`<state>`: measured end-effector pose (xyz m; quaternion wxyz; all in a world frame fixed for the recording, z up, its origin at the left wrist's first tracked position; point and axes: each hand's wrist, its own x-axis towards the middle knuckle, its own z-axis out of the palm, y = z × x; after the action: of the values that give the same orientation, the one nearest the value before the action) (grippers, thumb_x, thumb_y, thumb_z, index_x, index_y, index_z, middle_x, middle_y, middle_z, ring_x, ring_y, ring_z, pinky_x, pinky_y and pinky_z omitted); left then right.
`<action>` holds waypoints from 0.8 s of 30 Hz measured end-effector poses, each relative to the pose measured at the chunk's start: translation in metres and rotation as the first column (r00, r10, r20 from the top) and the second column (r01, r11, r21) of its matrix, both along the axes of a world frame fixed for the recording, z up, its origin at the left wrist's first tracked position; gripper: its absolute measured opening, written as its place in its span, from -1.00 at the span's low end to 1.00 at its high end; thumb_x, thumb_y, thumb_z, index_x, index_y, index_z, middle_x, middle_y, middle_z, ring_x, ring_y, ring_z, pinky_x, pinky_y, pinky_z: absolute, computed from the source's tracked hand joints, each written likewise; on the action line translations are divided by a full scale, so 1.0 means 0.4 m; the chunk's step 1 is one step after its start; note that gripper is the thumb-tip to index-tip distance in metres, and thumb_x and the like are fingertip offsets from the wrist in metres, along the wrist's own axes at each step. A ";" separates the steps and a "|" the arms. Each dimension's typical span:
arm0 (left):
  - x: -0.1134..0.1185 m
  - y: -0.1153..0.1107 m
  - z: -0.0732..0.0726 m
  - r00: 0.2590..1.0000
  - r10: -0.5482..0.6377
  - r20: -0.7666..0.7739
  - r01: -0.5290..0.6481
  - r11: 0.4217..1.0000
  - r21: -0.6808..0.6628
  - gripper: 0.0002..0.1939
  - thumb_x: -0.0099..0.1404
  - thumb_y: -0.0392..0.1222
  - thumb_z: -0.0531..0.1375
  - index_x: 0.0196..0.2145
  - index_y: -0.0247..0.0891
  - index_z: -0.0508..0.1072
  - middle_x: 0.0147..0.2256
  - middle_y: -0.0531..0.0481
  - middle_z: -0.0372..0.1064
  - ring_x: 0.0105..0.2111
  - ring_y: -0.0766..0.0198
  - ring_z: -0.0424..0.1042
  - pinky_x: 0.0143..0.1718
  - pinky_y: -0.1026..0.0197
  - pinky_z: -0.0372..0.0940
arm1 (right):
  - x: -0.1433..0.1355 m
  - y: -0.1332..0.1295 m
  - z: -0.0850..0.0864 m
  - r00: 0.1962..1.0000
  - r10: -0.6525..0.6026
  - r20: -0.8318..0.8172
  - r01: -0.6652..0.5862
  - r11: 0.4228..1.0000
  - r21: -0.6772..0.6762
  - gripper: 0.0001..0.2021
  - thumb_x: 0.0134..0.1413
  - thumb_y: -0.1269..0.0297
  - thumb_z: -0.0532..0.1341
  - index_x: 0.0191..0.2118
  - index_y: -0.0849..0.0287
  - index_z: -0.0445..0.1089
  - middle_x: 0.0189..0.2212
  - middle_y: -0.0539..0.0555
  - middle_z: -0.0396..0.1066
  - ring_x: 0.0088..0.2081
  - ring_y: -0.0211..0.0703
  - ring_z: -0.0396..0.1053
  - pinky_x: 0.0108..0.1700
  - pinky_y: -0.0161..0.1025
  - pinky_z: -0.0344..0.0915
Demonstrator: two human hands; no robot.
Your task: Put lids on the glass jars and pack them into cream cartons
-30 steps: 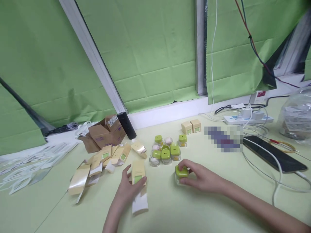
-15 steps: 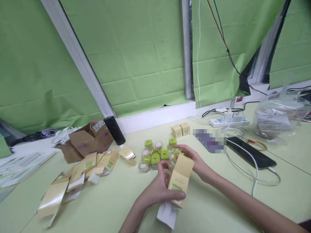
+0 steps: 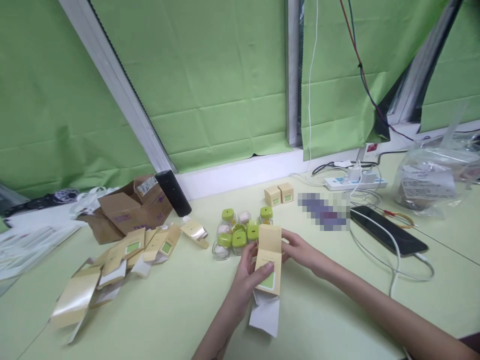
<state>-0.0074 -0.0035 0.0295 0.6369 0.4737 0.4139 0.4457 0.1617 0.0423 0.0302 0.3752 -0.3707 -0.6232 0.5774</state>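
An opened cream cardboard box (image 3: 276, 280) with a green label window is gripped by my left hand (image 3: 250, 280), its thumb across the front. The box's top flap (image 3: 270, 239) stands up, and a white paper liner (image 3: 264, 316) hangs from the lower end. My right hand (image 3: 300, 252) is closed at the box's right edge; its fingertips are partly hidden behind the box. Just beyond the hands stands a cluster of small clear containers, several with green lids (image 3: 239, 238) and some showing a whitish round top (image 3: 244, 217). The box hides part of this cluster.
Flattened cream boxes (image 3: 123, 257) lie left, before a brown carton (image 3: 131, 212) and a black cylinder (image 3: 173, 194). Two small closed boxes (image 3: 286, 192) stand at the back. To the right are a phone (image 3: 390, 231), cables, a power strip (image 3: 339, 184) and a plastic bag (image 3: 427, 180).
My right hand has come away from the green-lidded container and back to the box's edge. The box has turned more upright and shifted slightly left in my left hand.
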 end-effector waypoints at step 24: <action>-0.010 -0.012 0.024 0.891 0.318 0.324 -0.290 0.948 -0.132 -0.42 0.17 -0.09 0.22 0.13 -0.03 0.14 0.05 -0.03 0.30 0.01 0.15 0.33 -0.07 0.21 0.27 | -0.012 -0.087 -0.010 0.896 -0.014 0.444 -0.391 0.452 0.802 -0.50 -0.10 0.13 0.34 0.00 0.06 0.27 0.20 0.18 -0.13 0.25 0.09 -0.11 0.19 -0.05 0.08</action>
<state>-0.0114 -0.0082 0.0391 0.6397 0.2929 0.3839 0.5980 0.1567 0.0076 0.0264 0.3113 -0.1590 -0.9280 0.1292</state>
